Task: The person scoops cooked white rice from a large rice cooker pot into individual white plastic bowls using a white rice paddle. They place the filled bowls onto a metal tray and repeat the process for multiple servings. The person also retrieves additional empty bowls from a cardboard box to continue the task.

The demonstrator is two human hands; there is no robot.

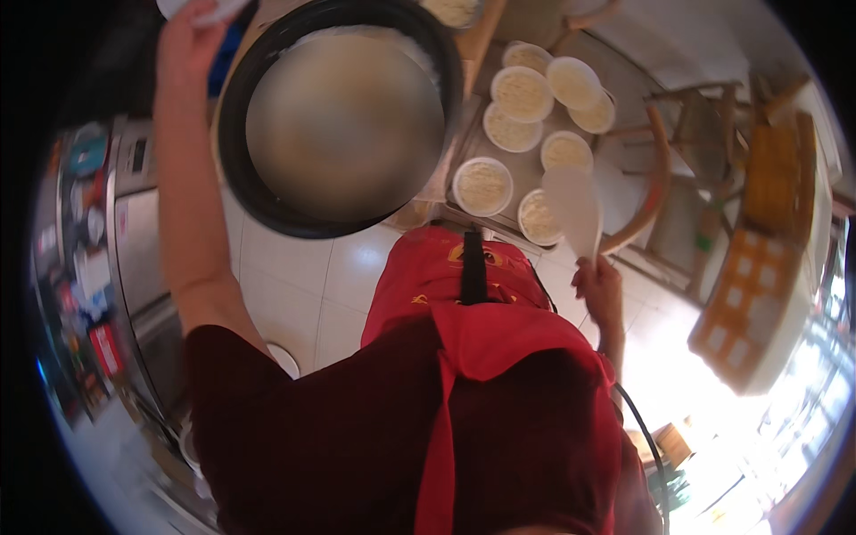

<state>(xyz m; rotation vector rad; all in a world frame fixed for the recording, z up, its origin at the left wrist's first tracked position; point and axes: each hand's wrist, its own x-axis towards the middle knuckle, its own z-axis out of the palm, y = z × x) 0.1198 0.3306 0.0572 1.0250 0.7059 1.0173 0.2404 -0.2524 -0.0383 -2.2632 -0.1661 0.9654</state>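
At the upper left, my left hand (194, 33) reaches out and holds a white dish or bowl (217, 9), partly cut off by the picture's edge. My right hand (598, 284), lower on the right, grips the handle of a broad white rice paddle (572, 204). The paddle's blade overlaps the view of the filled bowls behind it. Between my arms stands a large round black pot (235, 160); a blur covers its inside, so the contents cannot be made out. Several white round bowls (483, 187) hold a pale, grainy food that looks like rice.
The bowls stand on a metal tray (468, 150) right of the pot, some overlapping or stacked. Wooden chairs (652, 180) and a yellow-taped box (742, 307) are at the right. A cabinet (137, 247) and crowded shelves (87, 267) line the left. Below lies a tiled floor (287, 281).
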